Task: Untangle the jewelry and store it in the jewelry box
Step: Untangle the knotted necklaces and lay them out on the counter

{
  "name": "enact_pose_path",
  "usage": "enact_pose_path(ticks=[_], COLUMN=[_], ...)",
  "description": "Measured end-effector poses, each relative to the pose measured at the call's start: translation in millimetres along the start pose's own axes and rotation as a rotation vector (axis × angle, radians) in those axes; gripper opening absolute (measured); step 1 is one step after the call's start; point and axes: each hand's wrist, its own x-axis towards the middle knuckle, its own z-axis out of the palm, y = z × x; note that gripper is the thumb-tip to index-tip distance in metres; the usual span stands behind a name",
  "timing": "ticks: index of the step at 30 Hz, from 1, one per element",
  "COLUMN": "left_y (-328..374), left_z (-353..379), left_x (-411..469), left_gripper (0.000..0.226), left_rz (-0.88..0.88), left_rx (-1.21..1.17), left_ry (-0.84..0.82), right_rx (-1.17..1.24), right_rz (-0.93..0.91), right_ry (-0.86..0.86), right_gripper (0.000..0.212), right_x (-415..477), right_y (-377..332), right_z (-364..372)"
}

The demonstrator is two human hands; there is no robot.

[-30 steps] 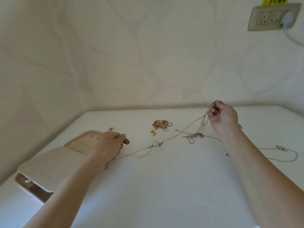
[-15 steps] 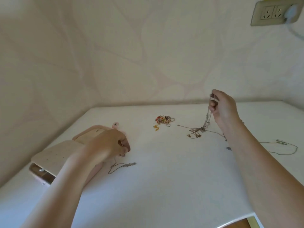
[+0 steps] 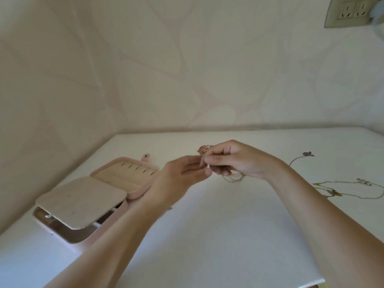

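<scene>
My right hand (image 3: 236,161) is curled around a tangled bunch of thin chains (image 3: 233,178), whose loops hang just below the palm over the white table (image 3: 207,235). My left hand (image 3: 182,173) reaches across with fingers nearly straight, its fingertips and thumb meeting the right fingertips; whether it pinches a chain is hidden. The pink jewelry box (image 3: 133,190) lies open at the left, with a beige inner flap (image 3: 81,199) raised over its tray and a slotted lid panel (image 3: 128,173) behind.
A small colourful heap of rings (image 3: 202,150) lies just behind the hands. A loose gold chain (image 3: 353,189) sprawls at the right, with a small pendant (image 3: 308,153) farther back. A tiny silver piece (image 3: 169,208) peeks out beside my left forearm. A wall socket (image 3: 349,14) sits at the top right.
My left hand left the box side, where it set down a separated chain, and moved right to the right hand. My right hand came left and lower with the tangled chains.
</scene>
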Motion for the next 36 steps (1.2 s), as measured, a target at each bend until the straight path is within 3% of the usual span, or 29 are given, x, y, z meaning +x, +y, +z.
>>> enact_pose_path(ticks=[4,8,12,16,20,23,24,28,33,36], left_y=[-10.3,-11.0,-12.1,-7.8,-5.1,-10.2,-10.1,-8.6,-12.9,-6.8], left_z=[2.2,-2.0,1.1,8.0,4.0,4.7,7.2,17.0,16.0,17.7], left_x=[3.0,5.3,4.4,-0.8,2.5,5.9,5.2,2.3,5.4,3.9], left_gripper=[0.012,0.012,0.042,0.006,0.006,0.058,0.063,0.014,0.018,0.020], left_rz=[-0.087,-0.065,-0.031,-0.044,-0.022,0.014,0.039,0.143,0.096,0.062], left_rx=[-0.074,-0.333,-0.186,-0.183,-0.405,-0.263,-0.193,0.012,0.084,-0.020], left_ry=[0.021,0.012,-0.114,-0.208,-0.141,-0.123,-0.149,-0.090,0.006,-0.002], right_rx=[-0.004,0.103,0.064,-0.016,-0.095,-0.115,-0.152,-0.304,-0.289,-0.287], right_rz=[0.008,-0.005,-0.027,-0.043,-0.058,-0.042,-0.037,0.026,0.038,0.002], right_ry=[-0.045,-0.025,-0.046,0.039,0.196,0.101,0.051,-0.076,-0.073,-0.036], right_gripper=[0.016,0.016,0.021,0.012,0.012,0.013,0.016,0.021,0.021,0.015], right_x=[0.2,-4.6,-7.1,-10.9,-16.3,-16.9,-16.4,-17.0,-17.6,-19.9], right_y=[2.2,-1.3,-7.8,-11.3,-10.3,-13.3,-15.1,-20.0,-20.6,-26.7], right_z=[-6.3,-16.0,-7.8,-10.4,-21.3,-13.7,-9.8,-1.0,0.3,-0.9])
